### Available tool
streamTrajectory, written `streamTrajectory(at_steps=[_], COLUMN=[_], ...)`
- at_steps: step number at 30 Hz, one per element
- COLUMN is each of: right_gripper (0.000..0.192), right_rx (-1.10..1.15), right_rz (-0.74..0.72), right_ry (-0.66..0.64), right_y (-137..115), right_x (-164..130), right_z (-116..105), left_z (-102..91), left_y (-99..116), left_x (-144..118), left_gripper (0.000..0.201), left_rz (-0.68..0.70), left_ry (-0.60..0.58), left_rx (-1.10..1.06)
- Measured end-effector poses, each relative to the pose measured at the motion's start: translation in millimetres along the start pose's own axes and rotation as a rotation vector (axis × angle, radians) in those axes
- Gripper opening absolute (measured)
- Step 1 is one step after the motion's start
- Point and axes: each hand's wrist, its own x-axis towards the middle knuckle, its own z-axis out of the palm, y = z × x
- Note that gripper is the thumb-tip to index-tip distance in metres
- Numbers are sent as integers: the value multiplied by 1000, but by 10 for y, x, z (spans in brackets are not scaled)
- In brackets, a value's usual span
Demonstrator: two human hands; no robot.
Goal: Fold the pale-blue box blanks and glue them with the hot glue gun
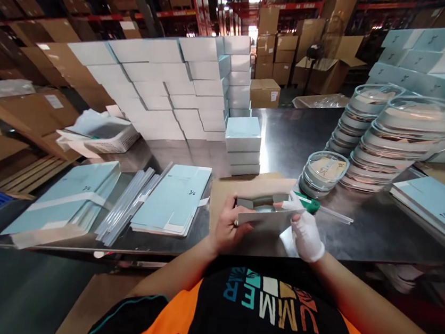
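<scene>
Item in hand: a half-formed pale box [267, 215], held just above a brown cardboard sheet [228, 189] at the near edge of the steel table [380, 228]; its walls stand partly raised and its inside appears empty, though the view is too small to be sure. The left hand [229, 227], bare, has its fingers closed on the box's left end, thumb on top; the right hand [305, 233], in a white glove, pinches the right end with its fingers curled round the edge. A green-handled tool [309, 202] lies on the table just beyond the gloved hand, untouched.

Materials awaiting work: two piles of flat blue box blanks [173, 199] to the left, with a bundle of clear strips [127, 207] between them; a further pile of blanks [438, 210] to the right; stacks of round clear-lidded dishes [386, 137] behind the right hand, a short stack [323, 173] nearest.

Completed work, as judged: a large wall of closed pale boxes [175, 84] at the rear left, a small stack of three [243, 145] before it, and more boxes [432, 51] at the rear right.

Assessment: many boxes appear finished; the present one is only part folded; plenty of blanks and dishes remain.
</scene>
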Motion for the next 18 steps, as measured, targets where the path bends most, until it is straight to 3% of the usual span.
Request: streamTrajectory(at_steps=[1, 3, 5, 6, 9, 12, 15, 16, 18], right_gripper=[65, 47, 42, 46, 51, 43, 44, 48, 61], right_rx=[19, 12, -6, -4, -25, -411, -1028, -1117, -1070], right_rz=[31, 66, 68, 60, 32, 21, 279, 425, 663], right_ry=[34, 139, 246, 278, 255, 191, 88, 40, -8], right_y=[0, 31, 91, 120, 155, 131, 173, 218, 341], right_x=[77, 213, 306, 336, 374, 360, 309, 288, 255], right_z=[66, 179, 248, 254, 124, -200, -521, -597, -703], left_z=[22, 67, 86, 79, -5, -108, -161, -164, -157], left_y=[39, 50, -18, -69, -206, -264, -287, -299, -328], left_x=[37, 50, 9, -15, -50, -10, 41, 52, 67], left_gripper=[48, 49, 61, 67, 66, 65, 63, 62, 64], left_rz=[10, -1, 3, 19, 16, -74, -101, -93, -76], left_ry=[23, 178, 295, 285, 89, 78, 156, 174, 206], left_rx=[-15, -61, -61, -34, 93, 146, 161, 164, 171])
